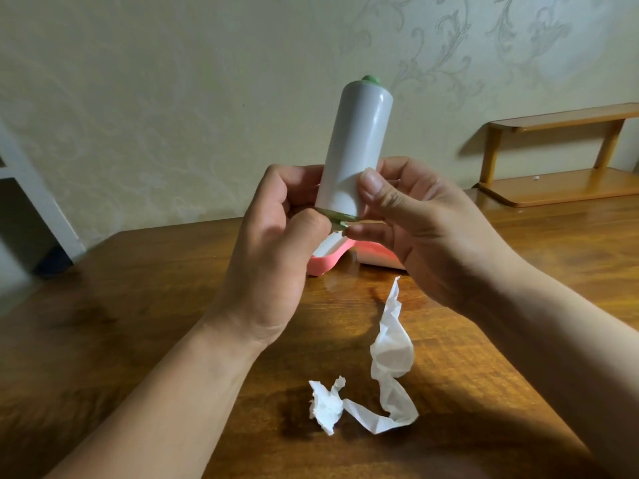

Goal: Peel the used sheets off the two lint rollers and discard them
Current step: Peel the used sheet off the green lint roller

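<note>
Above table point(138, 323), left hand point(273, 236) and right hand point(418, 233) fingers gripping upright lint roller point(356, 143), crumpled sheet point(390, 357) below, pink roller point(323, 264) behind

The roll of the lint roller point(352, 146) is white and smooth, with a soft sheen and a bright streak down its side. Its top cap point(370, 78) is matt green plastic. Toward the far edge of the worktop point(138, 305), the pink roller point(325, 262) looks like smooth plastic. The worktop is varnished wood, glossy, with dark grain showing. Near its front edge the peeled strip point(390, 361) and the wad point(325, 406) are thin white paper — crumpled, creased, matt. The shelf point(560, 188) at the far right corner is lacquered light wood.
</note>
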